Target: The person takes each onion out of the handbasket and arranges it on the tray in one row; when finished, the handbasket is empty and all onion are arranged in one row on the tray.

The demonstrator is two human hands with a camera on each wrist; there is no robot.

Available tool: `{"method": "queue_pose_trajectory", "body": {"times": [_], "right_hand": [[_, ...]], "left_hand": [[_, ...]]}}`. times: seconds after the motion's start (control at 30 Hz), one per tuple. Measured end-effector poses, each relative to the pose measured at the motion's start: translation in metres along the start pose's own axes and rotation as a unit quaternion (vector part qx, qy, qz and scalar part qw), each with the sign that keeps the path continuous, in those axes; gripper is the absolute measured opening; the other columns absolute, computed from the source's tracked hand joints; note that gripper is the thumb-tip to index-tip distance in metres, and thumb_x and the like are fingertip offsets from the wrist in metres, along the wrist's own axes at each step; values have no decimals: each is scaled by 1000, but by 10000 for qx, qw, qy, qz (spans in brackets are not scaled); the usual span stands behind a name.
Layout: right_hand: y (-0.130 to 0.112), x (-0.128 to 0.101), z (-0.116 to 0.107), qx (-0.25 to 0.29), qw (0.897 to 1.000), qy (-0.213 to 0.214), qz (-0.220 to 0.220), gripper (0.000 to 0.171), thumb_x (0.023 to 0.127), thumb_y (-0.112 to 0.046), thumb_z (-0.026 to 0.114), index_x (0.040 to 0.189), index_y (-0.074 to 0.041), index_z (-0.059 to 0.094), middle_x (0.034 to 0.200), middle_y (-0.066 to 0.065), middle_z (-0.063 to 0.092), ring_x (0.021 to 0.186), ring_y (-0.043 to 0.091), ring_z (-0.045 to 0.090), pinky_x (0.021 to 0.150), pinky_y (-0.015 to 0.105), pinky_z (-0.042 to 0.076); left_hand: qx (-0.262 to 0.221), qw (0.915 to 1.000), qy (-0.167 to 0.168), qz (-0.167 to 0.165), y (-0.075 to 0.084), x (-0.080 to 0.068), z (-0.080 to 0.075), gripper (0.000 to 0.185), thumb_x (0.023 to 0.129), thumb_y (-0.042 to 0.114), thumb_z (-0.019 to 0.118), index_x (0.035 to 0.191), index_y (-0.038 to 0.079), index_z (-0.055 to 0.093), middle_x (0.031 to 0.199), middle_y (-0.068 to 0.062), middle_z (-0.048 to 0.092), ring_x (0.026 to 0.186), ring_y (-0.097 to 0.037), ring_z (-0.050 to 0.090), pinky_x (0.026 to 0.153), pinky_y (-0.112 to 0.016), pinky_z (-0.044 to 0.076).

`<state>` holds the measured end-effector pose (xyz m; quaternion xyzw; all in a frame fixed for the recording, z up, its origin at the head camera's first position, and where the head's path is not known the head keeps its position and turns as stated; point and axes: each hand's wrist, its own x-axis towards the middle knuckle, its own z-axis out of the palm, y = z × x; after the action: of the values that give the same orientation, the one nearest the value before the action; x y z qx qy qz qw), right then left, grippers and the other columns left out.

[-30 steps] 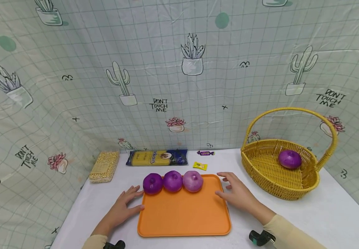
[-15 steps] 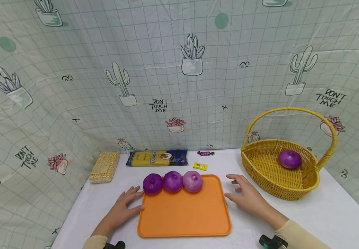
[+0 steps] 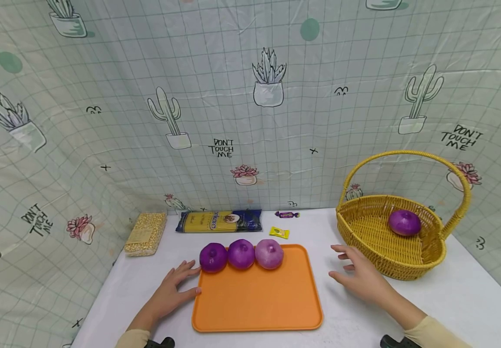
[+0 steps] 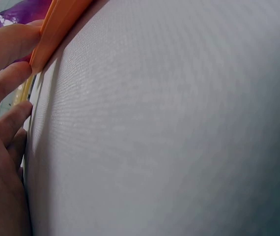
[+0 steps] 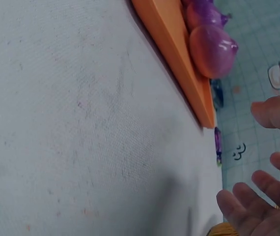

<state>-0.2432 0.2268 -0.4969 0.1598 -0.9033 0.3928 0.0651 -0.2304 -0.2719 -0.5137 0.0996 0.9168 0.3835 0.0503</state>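
Along the far left edge of an orange tray (image 3: 256, 299) three purple onions sit in a row: a dark one (image 3: 213, 257), a middle one (image 3: 241, 253) and a paler one (image 3: 269, 253). My left hand (image 3: 169, 292) rests at the tray's left side, fingertips and thumb at its rim; in the left wrist view the fingers (image 4: 12, 46) touch the orange edge. My right hand (image 3: 361, 278) is apart from the tray, between it and a yellow wicker basket (image 3: 376, 256), fingers loosely bent around nothing. Another purple onion (image 3: 404, 222) lies inside the basket.
Behind the tray lie a blue and yellow pasta packet (image 3: 219, 221), a purple-wrapped candy (image 3: 287, 214) and a yellow-wrapped candy (image 3: 279, 232). A bag of yellow kernels (image 3: 146, 234) is at the back left. A patterned curtain (image 3: 250, 121) hangs behind the white table (image 3: 302, 333).
My right hand has moved right, away from the tray's right edge and towards the basket. The left hand, tray and onions have stayed in place.
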Motion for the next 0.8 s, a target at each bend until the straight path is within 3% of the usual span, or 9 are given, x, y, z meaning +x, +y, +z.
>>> {"method": "queue_pose_trajectory", "body": {"times": [0.37, 0.6, 0.7, 0.8], "right_hand": [[0, -10, -27, -27, 9999, -55, 104, 62, 91, -22, 79, 142, -1, 51, 135, 20, 57, 118, 33, 59, 90, 34, 59], [-1, -17, -38, -17, 9997, -84, 218, 59, 93, -19, 77, 142, -3, 51, 137, 20, 56, 121, 39, 58, 93, 40, 58], [-3, -19, -44, -62, 9998, -57, 184, 57, 93, -20, 76, 142, -4, 52, 138, 18, 57, 118, 35, 59, 91, 38, 59], [-3, -20, -51, -85, 9999, 33, 93, 56, 93, -21, 77, 141, -4, 53, 137, 17, 58, 114, 23, 60, 86, 32, 60]], "left_hand": [[-18, 10000, 0, 34, -2, 1, 0, 58, 88, 35, 80, 137, 8, 64, 156, -21, 43, 152, -43, 19, 123, -63, 1], [-10, 10000, 6, -3, -3, 2, 1, 59, 88, 37, 80, 137, 8, 64, 157, -20, 43, 152, -43, 19, 123, -62, 2], [3, 10000, 17, 35, -2, 1, 1, 58, 88, 36, 80, 137, 8, 64, 156, -20, 43, 152, -44, 20, 123, -62, 2], [26, 9999, 34, 91, -2, 1, 0, 57, 88, 34, 80, 137, 8, 64, 156, -21, 44, 151, -45, 20, 123, -63, 3]]}}
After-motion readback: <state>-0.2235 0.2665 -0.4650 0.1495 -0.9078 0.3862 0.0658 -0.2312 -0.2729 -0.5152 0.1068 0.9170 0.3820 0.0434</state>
